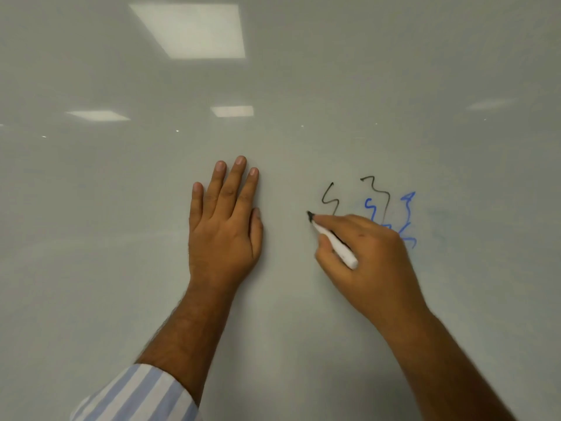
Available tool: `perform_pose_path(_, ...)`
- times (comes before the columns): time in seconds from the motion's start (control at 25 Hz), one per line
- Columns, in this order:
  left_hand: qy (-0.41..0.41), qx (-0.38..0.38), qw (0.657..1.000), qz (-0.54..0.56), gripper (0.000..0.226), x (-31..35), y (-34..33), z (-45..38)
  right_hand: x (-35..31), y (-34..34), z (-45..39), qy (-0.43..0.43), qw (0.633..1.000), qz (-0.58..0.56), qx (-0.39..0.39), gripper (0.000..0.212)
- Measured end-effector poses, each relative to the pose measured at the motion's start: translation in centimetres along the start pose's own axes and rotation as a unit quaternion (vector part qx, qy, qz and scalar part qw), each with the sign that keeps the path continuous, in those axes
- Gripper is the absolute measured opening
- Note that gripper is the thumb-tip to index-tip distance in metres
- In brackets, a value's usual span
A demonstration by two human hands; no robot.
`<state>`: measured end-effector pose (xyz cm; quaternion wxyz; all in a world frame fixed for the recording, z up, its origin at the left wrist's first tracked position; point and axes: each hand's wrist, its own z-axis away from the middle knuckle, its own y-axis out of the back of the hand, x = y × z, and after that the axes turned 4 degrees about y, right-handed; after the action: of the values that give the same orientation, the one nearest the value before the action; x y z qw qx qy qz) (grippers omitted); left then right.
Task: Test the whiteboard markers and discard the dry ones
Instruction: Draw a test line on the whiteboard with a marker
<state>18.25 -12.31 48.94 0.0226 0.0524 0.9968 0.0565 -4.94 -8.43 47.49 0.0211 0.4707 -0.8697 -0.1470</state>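
Whiteboard [121,208] fills the whole view, pale grey and glossy, with ceiling lights [188,30] mirrored in its upper part. The left hand [223,217] lies flat against it, fingers straight and close together, holding nothing; a striped sleeve [136,396] shows at the bottom edge. The right hand [367,253] is lower right and pinches a black whiteboard marker [334,243] between thumb and fingers. The marker's long axis slants from its white rear end at lower right up to the dark tip [310,216] at upper left, and the tip appears to touch the board, in the gap between the two hands. Just right of the tip stand earlier test marks: two black squiggles [329,197] and, partly behind the right hand, blue squiggles [408,208]. Judged from this, the stroke that decides whether this marker is dry would start at the tip, on bare board between the hands.
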Motion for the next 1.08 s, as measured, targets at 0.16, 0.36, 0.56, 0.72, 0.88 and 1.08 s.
perform_pose_path(0.16,0.002,0.005,1.000,0.001,0.062,0.0,-0.1,0.4,-0.2,-2.4,-1.3,0.056,0.997,0.028,0.034,0.033)
perform_pose_path(0.36,0.003,0.004,1.000,-0.001,0.062,-0.1,-0.2,0.8,-0.5,-0.4,1.1,-0.049,0.996,0.033,-0.063,0.026)
perform_pose_path(0.56,0.006,0.011,1.000,-0.003,0.062,-0.1,-0.3,1.2,0.4,2.1,-1.2,-0.073,0.990,-0.052,0.109,0.021)
perform_pose_path(0.72,0.005,0.007,1.000,-0.003,0.064,-0.2,-0.5,1.3,3.4,1.9,-5.2,-0.027,0.987,-0.012,0.157,0.025)
perform_pose_path(0.88,0.008,0.007,1.000,-0.004,0.064,-0.2,-0.5,1.6,4.6,2.7,-4.5,-0.046,0.986,-0.032,0.158,0.024)
perform_pose_path(1.08,0.012,0.005,1.000,0.003,0.064,-0.2,-0.4,1.9,2.3,2.3,-0.1,0.004,0.997,0.016,0.069,0.019)
